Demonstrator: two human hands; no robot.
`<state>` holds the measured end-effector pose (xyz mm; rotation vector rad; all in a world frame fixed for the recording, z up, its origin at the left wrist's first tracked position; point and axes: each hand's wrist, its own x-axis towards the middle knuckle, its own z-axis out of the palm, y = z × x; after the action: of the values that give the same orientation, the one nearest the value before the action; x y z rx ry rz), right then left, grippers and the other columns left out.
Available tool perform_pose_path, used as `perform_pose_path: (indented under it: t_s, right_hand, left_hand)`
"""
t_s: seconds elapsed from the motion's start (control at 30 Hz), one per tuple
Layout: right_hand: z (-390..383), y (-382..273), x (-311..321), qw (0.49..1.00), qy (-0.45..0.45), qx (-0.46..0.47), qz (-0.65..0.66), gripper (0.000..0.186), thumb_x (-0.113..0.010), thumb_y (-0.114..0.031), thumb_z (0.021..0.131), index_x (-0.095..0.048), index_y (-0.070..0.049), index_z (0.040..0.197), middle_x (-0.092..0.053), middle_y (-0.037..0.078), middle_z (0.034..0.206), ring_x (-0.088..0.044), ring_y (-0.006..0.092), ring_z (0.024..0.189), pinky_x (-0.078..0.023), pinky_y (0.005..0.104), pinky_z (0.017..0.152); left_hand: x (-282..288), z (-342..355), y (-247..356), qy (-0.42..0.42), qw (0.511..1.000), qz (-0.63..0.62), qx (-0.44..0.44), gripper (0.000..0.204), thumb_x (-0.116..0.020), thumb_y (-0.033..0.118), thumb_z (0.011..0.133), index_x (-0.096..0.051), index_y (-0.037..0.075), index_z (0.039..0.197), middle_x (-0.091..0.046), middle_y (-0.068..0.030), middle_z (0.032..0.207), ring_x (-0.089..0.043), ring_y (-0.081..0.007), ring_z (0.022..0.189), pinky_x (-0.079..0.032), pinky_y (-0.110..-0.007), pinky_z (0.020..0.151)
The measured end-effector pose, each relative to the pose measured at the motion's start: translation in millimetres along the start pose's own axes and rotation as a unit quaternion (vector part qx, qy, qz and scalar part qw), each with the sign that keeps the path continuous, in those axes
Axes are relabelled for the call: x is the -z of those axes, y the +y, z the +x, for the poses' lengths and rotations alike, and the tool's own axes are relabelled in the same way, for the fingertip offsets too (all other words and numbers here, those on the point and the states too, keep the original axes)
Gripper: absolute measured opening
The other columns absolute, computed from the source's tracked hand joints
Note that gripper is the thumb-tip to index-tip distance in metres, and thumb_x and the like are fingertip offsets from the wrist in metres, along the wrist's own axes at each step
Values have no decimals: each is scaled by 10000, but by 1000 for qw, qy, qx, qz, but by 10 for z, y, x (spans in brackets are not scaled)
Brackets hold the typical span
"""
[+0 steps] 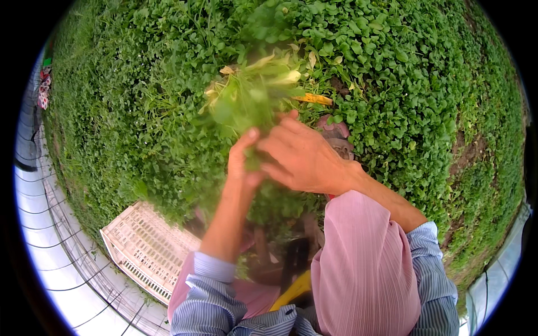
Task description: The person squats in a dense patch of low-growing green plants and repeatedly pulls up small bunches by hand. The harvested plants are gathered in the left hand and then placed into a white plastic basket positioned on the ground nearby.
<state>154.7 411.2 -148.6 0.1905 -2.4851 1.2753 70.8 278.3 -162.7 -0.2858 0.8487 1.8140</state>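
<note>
A loose bunch of leafy greens [246, 101], green with pale yellow leaves and blurred by motion, is held up in front of me. My left hand [242, 159] is closed round its lower part, thumb pointing up. Against the bunch from the right, my right hand [305, 154] has its fingers curled in at the stems; what sits between those fingers is hidden. Just beyond the right hand shows a yellow strip [312, 99], perhaps a tool handle. Whether it touches that hand I cannot tell.
Low green plants [392, 73] cover the ground all round. A cream slatted plastic crate [151, 246] stands at the lower left, close to my left forearm. My pink-covered knee [364, 269] rises below the right arm. Bare soil [468, 154] shows at the right.
</note>
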Motion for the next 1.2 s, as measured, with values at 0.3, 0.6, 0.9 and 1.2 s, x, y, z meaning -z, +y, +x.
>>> perform_pose_path:
  t_s: [0.3, 0.6, 0.9, 1.2]
  right_hand:
    - [28, 168, 111, 935, 198, -272, 115, 168, -622, -100, 881, -601, 18, 998, -609, 119, 902, -597, 259, 868, -474, 361, 754]
    - [-28, 145, -92, 923, 112, -269, 250, 386, -521, -274, 977, -566, 78, 1127, -574, 203, 1063, -544, 305, 1027, -415, 384, 899]
    - [8, 53, -100, 920, 100, -294, 239, 403, -450, -270, 1008, -569, 46, 1229, -528, 204, 1253, -492, 347, 1163, -348, 393, 1038]
    - [-123, 479, 59, 921, 44, -326, 210, 583, -602, -376, 928, -510, 44, 1322, -462, 215, 1411, -419, 330, 1324, -339, 411, 1095]
  left_hand:
    - [168, 14, 85, -76, 997, -8, -32, 630, -715, 318, 782, -470, 43, 1293, -593, -109, 1137, -578, -277, 1044, -488, -418, 899]
    - [-63, -52, 94, 146, 956, 245, -72, 559, -776, 194, 781, -513, 21, 1243, -606, -90, 1091, -603, -208, 938, -528, -351, 794]
    - [-109, 68, -227, 170, 947, 216, -164, 452, -725, 68, 844, -520, 14, 1243, -623, -63, 1129, -611, -187, 987, -520, -322, 806]
    - [-504, -246, 855, 206, 763, 360, -496, 181, -607, 95, 897, -626, -29, 1028, -685, -142, 936, -679, -210, 849, -570, -364, 773]
